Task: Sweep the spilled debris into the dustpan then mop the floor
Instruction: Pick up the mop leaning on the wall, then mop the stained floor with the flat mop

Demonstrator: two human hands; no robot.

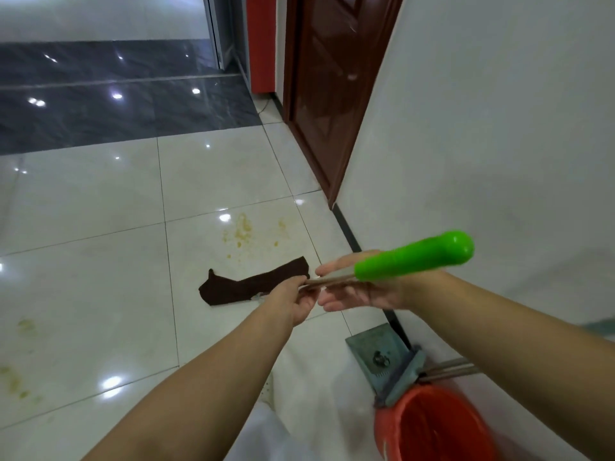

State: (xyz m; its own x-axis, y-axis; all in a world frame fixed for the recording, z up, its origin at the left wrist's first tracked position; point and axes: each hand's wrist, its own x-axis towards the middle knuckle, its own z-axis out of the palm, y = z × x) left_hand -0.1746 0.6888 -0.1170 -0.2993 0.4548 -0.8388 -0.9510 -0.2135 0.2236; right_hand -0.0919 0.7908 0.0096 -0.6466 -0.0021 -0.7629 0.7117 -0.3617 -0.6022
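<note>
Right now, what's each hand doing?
Left hand: closed around the mop handle, below the green grip.
Right hand: open, fingers spread beside the handle, not gripping it.

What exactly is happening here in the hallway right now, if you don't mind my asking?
A person is mopping. The left hand grips the mop pole, and the right hand is open beside its green handle. The dark mop cloth lies on the tile floor below yellowish stains. The dustpan and a red bucket sit by the wall.
</note>
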